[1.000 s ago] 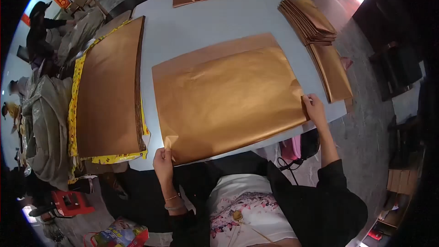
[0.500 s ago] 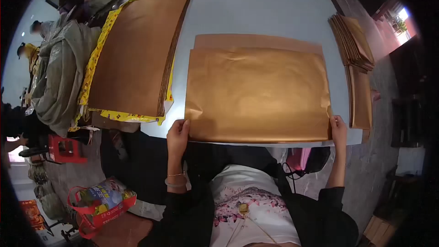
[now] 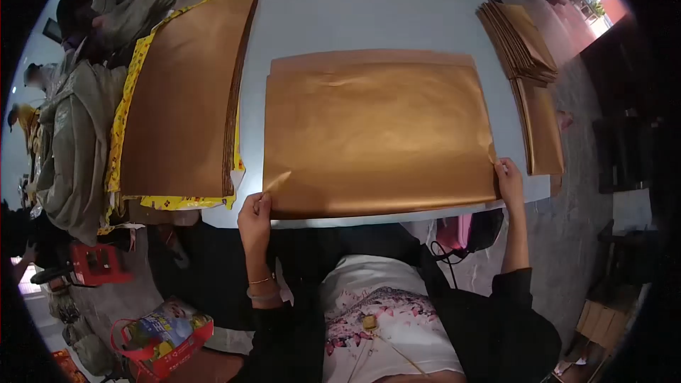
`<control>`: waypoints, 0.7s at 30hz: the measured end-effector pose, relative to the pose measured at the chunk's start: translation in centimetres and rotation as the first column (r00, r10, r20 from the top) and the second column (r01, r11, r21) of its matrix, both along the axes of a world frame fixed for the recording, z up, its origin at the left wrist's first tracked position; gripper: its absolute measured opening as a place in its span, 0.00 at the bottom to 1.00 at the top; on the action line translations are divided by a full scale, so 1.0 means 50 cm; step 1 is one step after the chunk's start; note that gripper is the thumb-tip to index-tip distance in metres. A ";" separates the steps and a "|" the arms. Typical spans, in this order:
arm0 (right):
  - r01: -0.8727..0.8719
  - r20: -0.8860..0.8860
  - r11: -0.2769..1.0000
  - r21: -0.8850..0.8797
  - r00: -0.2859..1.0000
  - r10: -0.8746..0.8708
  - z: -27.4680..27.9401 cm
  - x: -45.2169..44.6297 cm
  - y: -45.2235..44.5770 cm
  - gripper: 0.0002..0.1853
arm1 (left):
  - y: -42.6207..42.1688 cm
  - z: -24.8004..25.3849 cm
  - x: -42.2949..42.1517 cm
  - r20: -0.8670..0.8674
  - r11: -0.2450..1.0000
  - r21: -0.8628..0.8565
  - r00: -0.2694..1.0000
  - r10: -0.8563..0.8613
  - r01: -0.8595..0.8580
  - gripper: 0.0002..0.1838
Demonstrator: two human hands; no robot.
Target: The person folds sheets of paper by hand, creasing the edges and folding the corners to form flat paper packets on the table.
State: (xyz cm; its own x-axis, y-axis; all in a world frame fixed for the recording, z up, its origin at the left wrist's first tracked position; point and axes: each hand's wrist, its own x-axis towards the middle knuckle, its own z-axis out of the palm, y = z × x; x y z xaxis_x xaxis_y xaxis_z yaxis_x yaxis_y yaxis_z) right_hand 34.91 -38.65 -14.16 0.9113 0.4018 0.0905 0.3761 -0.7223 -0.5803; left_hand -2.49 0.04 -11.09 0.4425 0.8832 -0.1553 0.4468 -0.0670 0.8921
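I watch: left hand, right hand — each pinching near a close corner | gold sheet lies ahead, between them | long axis left-to-right (neither hand nearer)

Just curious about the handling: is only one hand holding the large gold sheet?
No, the left hand and right hand both pinch the large gold sheet.

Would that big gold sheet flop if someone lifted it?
The gold sheet would probably flop, since it creases beside the left hand. It is likely light, judging by its thin edges. Its smooth sheen hints it may slide easily.
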 end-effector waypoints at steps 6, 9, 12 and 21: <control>0.088 -0.081 0.996 -0.036 0.993 -0.090 0.020 -0.015 0.014 0.17 | -0.010 0.019 0.025 -0.045 0.996 0.090 0.999 0.019 -0.015 0.12; 0.100 -0.015 0.995 -0.022 0.995 -0.101 0.028 -0.024 0.028 0.18 | -0.008 0.006 0.026 -0.038 0.993 0.117 0.999 0.006 -0.002 0.11; 0.172 -0.053 0.985 -0.023 0.983 -0.173 0.042 -0.032 0.040 0.17 | -0.016 0.017 0.038 -0.022 0.997 0.075 0.999 0.034 -0.033 0.11; 0.108 -0.219 0.994 0.006 0.970 -0.104 0.048 -0.024 0.027 0.16 | -0.014 -0.010 0.035 -0.059 0.985 0.155 0.995 0.085 -0.075 0.12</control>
